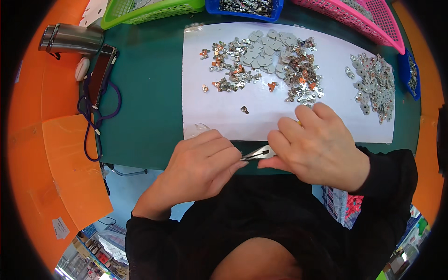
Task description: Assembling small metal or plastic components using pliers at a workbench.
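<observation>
My right hand [313,147] grips a pair of metal pliers [258,153] whose jaws point left, at the near edge of the white sheet [261,107]. My left hand [205,163] has its fingers pinched together at the plier tips; a small part may be held there, but it is too small to make out. On the sheet beyond my hands lies a spread of several small metal parts [261,60], some silver, some with copper tabs. One loose part [244,110] lies alone nearer my hands.
A second pile of silver parts [375,86] lies at the sheet's right end. Green [140,11], blue [245,9] and pink [373,21] baskets line the far edge of the green table [149,93]. At the left lie a steel flask [70,39], a phone [102,72] and a purple cord [91,123].
</observation>
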Available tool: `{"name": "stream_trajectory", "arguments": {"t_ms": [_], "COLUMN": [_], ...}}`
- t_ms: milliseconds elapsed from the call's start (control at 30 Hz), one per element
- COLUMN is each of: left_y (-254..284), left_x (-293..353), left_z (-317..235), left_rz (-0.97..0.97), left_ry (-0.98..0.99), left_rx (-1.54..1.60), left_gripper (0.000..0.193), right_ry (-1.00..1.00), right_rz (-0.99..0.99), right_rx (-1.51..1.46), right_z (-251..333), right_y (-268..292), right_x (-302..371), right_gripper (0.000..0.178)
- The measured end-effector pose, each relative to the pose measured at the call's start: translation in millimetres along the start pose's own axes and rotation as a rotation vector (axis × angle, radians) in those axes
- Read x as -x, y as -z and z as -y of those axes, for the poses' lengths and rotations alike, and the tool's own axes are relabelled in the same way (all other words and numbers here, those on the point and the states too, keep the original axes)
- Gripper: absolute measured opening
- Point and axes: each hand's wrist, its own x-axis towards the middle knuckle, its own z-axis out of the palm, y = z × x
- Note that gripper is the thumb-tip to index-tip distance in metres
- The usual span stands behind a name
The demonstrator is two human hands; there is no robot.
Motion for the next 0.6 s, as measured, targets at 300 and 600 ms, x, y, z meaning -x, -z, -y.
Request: {"name": "stream_trajectory", "arguments": {"t_ms": [300,600], "left_y": [-2,-6], "left_x": [21,20], "left_z": [42,49], "left_rz": [-0.584,-0.805], "left_ry": [0.451,0.392], "left_rx": [0.793,1.063], "left_gripper": [0.012,0.011], "right_ry": [-0.111,-0.15], "right_rz": [-0.479,-0.515], "right_rx": [-0.307,-0.408], "right_z": [-14,-12], "right_y": [-42,-49], "right_x": [-28,-92], "right_gripper": [0.035,0.022]}}
